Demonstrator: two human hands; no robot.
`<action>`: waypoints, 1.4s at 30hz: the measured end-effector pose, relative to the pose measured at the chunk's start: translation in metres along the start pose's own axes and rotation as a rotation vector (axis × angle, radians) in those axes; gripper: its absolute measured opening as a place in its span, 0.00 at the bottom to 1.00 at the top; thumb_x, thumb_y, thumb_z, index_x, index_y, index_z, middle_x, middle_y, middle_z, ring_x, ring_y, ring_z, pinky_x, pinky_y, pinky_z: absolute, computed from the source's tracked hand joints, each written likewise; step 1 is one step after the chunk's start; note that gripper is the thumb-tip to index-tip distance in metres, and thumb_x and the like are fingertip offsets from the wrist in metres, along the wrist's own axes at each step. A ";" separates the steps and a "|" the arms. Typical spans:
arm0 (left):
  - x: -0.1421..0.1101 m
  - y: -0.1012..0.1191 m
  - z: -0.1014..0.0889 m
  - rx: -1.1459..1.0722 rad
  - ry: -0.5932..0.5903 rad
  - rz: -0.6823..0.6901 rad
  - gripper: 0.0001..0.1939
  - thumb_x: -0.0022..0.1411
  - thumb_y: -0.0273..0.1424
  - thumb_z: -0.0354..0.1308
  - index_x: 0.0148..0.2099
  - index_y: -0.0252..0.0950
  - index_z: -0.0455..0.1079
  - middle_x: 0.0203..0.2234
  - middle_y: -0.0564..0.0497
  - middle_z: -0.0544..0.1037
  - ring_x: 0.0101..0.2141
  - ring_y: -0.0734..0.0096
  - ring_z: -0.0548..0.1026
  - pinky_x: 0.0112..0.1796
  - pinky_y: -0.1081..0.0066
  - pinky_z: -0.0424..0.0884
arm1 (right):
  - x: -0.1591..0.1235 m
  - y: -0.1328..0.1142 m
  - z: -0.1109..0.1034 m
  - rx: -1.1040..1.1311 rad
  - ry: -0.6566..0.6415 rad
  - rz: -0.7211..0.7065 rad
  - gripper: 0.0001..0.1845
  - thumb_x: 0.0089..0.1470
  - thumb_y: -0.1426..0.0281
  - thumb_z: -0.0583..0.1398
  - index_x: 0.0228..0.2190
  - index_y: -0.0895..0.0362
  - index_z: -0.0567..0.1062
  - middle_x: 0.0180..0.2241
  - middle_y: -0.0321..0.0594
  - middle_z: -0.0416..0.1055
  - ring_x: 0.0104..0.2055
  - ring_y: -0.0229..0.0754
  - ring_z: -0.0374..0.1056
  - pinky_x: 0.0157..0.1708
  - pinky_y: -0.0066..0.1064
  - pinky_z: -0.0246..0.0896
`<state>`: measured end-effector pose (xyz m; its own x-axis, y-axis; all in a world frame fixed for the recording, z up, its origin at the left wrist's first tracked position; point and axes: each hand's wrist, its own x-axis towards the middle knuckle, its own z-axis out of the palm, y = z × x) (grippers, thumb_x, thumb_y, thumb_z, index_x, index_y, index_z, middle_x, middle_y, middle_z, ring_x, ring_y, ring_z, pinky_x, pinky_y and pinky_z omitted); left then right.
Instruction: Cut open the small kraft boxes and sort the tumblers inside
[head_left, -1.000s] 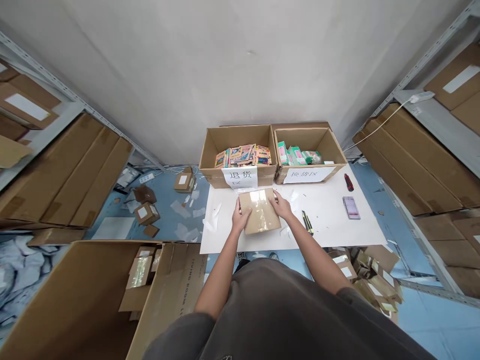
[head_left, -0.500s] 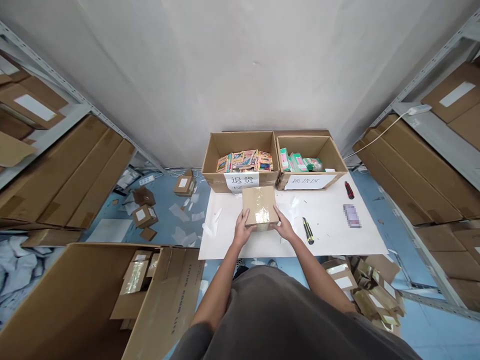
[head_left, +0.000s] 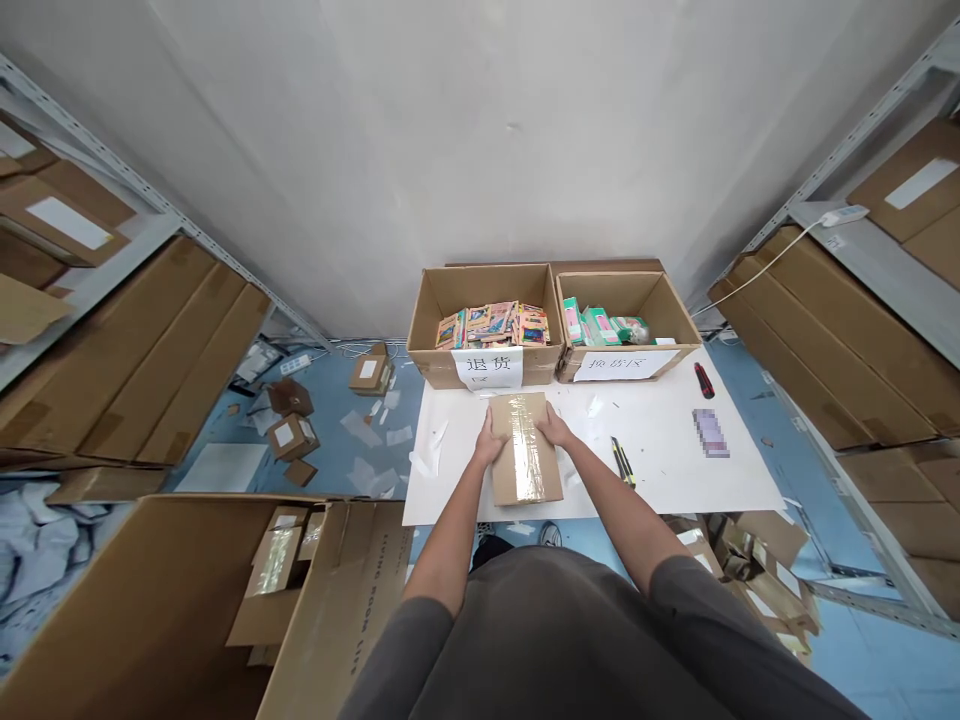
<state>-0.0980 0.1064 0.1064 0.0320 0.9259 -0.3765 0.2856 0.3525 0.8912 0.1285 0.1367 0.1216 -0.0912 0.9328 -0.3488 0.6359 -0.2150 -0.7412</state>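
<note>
A brown cardboard box (head_left: pixel 508 470), sealed along its top with a strip of shiny clear tape, is over the front middle of the white table. My left hand (head_left: pixel 490 437) grips its left side and my right hand (head_left: pixel 553 427) its right side, both near the far end. The far fingers are partly hidden by the box. To the right of the box lies a yellow and black utility knife (head_left: pixel 622 463). Torn white paper scraps (head_left: pixel 429 455) are on the table to the left.
At the back stand two open labelled cartons, one with colourful card packs (head_left: pixel 491 322), one with green boxes (head_left: pixel 600 327). A red and black knife (head_left: pixel 703 380) is at the right. A large open carton (head_left: pixel 330 600) stands left. Shelves with boxes flank both sides.
The box has turned or tilted so its taped top shows longer, extending toward me. Both hands have moved up slightly to its far sides, still holding it.
</note>
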 end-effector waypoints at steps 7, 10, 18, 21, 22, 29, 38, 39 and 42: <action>-0.006 0.011 -0.035 0.665 -0.143 0.174 0.65 0.41 0.49 0.76 0.76 0.43 0.48 0.76 0.39 0.37 0.73 0.33 0.40 0.66 0.45 0.52 | -0.028 0.029 0.007 -0.187 0.073 -0.071 0.43 0.65 0.56 0.57 0.73 0.54 0.49 0.74 0.50 0.47 0.74 0.56 0.46 0.69 0.49 0.50; -0.006 0.024 -0.052 0.860 -0.396 0.215 0.76 0.26 0.47 0.80 0.76 0.47 0.48 0.76 0.40 0.40 0.72 0.29 0.37 0.65 0.45 0.54 | -0.046 0.050 -0.007 -0.235 0.125 -0.101 0.39 0.65 0.59 0.57 0.72 0.50 0.53 0.74 0.47 0.46 0.75 0.56 0.43 0.69 0.51 0.48; 0.007 0.015 -0.052 1.011 -0.427 0.269 0.76 0.36 0.49 0.76 0.78 0.38 0.35 0.75 0.35 0.38 0.73 0.41 0.41 0.69 0.52 0.48 | -0.111 0.161 -0.057 -0.221 0.271 0.165 0.36 0.65 0.63 0.57 0.70 0.52 0.56 0.72 0.49 0.50 0.73 0.59 0.44 0.68 0.52 0.49; 0.007 0.012 -0.046 1.032 -0.400 0.256 0.74 0.40 0.51 0.74 0.78 0.37 0.34 0.75 0.35 0.37 0.73 0.43 0.43 0.69 0.54 0.50 | -0.128 0.202 -0.068 -0.191 0.267 0.304 0.36 0.65 0.64 0.57 0.70 0.53 0.57 0.72 0.50 0.51 0.73 0.61 0.46 0.67 0.52 0.51; 0.005 0.012 -0.044 1.044 -0.393 0.246 0.74 0.41 0.52 0.74 0.78 0.37 0.34 0.75 0.35 0.36 0.73 0.43 0.43 0.69 0.54 0.50 | -0.130 0.212 -0.069 -0.182 0.258 0.339 0.36 0.65 0.64 0.57 0.70 0.53 0.57 0.71 0.51 0.52 0.72 0.62 0.46 0.66 0.52 0.52; -0.005 0.018 -0.030 1.134 -0.349 0.172 0.74 0.42 0.54 0.74 0.78 0.39 0.32 0.75 0.35 0.33 0.72 0.38 0.47 0.67 0.50 0.54 | -0.117 0.252 -0.051 -0.173 0.211 0.412 0.34 0.63 0.69 0.57 0.68 0.56 0.60 0.63 0.56 0.64 0.64 0.59 0.60 0.63 0.48 0.56; -0.007 0.021 -0.027 1.061 -0.396 0.141 0.77 0.39 0.53 0.75 0.78 0.40 0.30 0.75 0.33 0.32 0.73 0.40 0.43 0.68 0.50 0.51 | -0.095 0.256 -0.035 -0.153 0.197 0.546 0.35 0.57 0.72 0.61 0.64 0.59 0.62 0.58 0.62 0.65 0.57 0.57 0.71 0.53 0.43 0.66; -0.008 0.021 -0.026 1.050 -0.391 0.143 0.76 0.38 0.53 0.75 0.78 0.40 0.31 0.75 0.33 0.32 0.73 0.39 0.43 0.68 0.50 0.50 | -0.093 0.256 -0.036 -0.124 0.195 0.544 0.34 0.56 0.71 0.62 0.63 0.59 0.64 0.57 0.61 0.67 0.56 0.57 0.72 0.52 0.43 0.67; -0.013 0.022 -0.023 1.032 -0.379 0.131 0.76 0.37 0.52 0.76 0.77 0.41 0.35 0.75 0.34 0.34 0.73 0.37 0.44 0.68 0.49 0.50 | -0.091 0.253 -0.039 -0.057 0.180 0.547 0.31 0.50 0.71 0.65 0.56 0.60 0.68 0.48 0.58 0.75 0.50 0.57 0.76 0.47 0.43 0.70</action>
<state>-0.1136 0.1055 0.1368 0.3612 0.7839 -0.5050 0.9143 -0.1912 0.3571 0.3278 0.0091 -0.0120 0.3911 0.7261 -0.5656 0.5945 -0.6684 -0.4470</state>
